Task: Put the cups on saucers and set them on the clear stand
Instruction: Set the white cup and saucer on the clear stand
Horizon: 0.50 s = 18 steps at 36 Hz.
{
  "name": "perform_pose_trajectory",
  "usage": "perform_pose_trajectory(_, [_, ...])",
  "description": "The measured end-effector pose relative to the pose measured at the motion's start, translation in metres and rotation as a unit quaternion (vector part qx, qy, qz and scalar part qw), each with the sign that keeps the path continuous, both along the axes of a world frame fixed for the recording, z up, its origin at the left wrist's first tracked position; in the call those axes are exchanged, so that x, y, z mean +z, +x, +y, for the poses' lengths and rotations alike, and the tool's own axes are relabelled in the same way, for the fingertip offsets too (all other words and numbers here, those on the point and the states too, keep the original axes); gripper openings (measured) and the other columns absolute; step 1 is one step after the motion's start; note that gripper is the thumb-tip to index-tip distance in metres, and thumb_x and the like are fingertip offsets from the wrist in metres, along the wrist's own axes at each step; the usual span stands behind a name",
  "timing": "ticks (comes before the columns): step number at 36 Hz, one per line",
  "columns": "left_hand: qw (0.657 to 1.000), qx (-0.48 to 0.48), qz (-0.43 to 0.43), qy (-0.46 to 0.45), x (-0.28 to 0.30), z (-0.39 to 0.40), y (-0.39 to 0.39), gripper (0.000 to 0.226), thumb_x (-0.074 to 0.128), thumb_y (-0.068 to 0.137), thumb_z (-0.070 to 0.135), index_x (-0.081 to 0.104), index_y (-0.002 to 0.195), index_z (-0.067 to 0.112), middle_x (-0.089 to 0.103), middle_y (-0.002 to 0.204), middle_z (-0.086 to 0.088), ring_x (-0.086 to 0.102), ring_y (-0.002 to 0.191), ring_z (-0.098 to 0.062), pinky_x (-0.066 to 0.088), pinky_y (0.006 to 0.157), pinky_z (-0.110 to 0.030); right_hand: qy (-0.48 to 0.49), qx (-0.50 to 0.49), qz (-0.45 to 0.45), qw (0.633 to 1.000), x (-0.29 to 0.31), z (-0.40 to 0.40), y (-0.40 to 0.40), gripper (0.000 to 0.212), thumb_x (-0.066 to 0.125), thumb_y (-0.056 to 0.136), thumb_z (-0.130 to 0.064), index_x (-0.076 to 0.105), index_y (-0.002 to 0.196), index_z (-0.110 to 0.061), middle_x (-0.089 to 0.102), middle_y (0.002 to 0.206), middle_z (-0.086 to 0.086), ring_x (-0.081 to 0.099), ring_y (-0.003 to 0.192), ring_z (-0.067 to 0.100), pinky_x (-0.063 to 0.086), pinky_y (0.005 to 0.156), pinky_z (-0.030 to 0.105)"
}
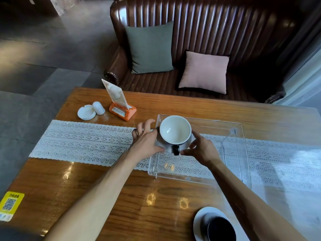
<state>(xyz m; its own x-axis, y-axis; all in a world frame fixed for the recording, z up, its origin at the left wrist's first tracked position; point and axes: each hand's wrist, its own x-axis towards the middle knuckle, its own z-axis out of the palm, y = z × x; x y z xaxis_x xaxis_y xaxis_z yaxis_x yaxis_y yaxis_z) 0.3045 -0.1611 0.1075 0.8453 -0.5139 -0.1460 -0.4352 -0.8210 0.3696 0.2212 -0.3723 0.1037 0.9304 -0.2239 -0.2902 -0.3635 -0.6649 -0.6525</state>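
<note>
Here the cup [175, 130] on its saucer [186, 144] sits between left hand [147, 140] and right hand [202, 148].

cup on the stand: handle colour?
Black; the cup is white inside. Handle shows best in the head view.

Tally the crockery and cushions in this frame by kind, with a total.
Cups: 2, white-lined cup, dark cup
Saucers: 2, upper saucer, lower saucer
Cushions: 2, green cushion, pink cushion
Total: 6
</note>
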Motion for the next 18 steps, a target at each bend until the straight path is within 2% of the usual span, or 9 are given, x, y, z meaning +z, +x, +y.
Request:
perform_pose_trajectory(5, [1.0,0.007,0.026,-0.005,0.002,0.0,-0.001,0.07,0.078,0.071,0.047,0.049,0.128,0.02,0.01,0.149,0.007,0.008,0.129,-0.018,0.021,0.101,-0.043,-0.018,-0.001,0.003,1.0,0.003,0.003,-0.001,0.097,0.087,0.067,-0.039,0.033,0.148,-0.032,0.061,0.071,-0.013,0.06,0.073,0.016,0.054,0.07,0.039])
perform_pose_trajectory(9, [0.998,0.033,0.043,-0.03,0.0,0.002,-0.01,0.066,0.073,0.076,0.045,0.049,0.131,0.02,0.015,0.15,0.005,0.01,0.13,-0.018,0.021,0.105,-0.044,-0.041,-0.007,0.0,0.999,0.005,0.007,-0.007,0.088,0.084,0.071,-0.039,0.037,0.146,-0.029,0.07,0.096,0.002,0.063,0.087,0.021,0.055,0.073,0.039])
perform_pose_trajectory(12, [0.995,0.057,0.034,-0.072,-0.004,0.008,-0.027,0.069,0.071,0.081,0.043,0.042,0.14,0.02,0.02,0.149,0.003,0.015,0.132,-0.02,0.024,0.11,-0.047,-0.059,-0.033,-0.021,0.997,0.003,0.012,-0.021,0.081,0.08,0.076,-0.039,0.042,0.145,-0.024,0.067,0.114,0.005,0.062,0.102,0.022,0.052,0.082,0.037])
perform_pose_trajectory(15, [0.988,0.08,0.017,-0.132,-0.011,0.017,-0.052,0.07,0.069,0.085,0.038,0.037,0.144,0.021,0.027,0.147,-0.002,0.022,0.132,-0.025,0.028,0.108,-0.042,-0.047,-0.069,-0.043,0.996,0.003,0.017,-0.043,0.072,0.074,0.082,-0.038,0.044,0.145,-0.019,0.061,0.125,0.008,0.062,0.108,0.025,0.054,0.086,0.042])
perform_pose_trajectory(18, [0.974,0.099,-0.011,-0.202,-0.016,0.025,-0.081,0.067,0.069,0.086,0.034,0.038,0.146,0.024,0.033,0.143,-0.002,0.027,0.132,-0.02,0.03,0.107,-0.034,-0.054,-0.093,-0.095,0.99,0.002,0.023,-0.078,0.058,0.064,0.089,-0.041,0.048,0.142,-0.022,0.058,0.131,0.005,0.059,0.115,0.025,0.052,0.087,0.041])
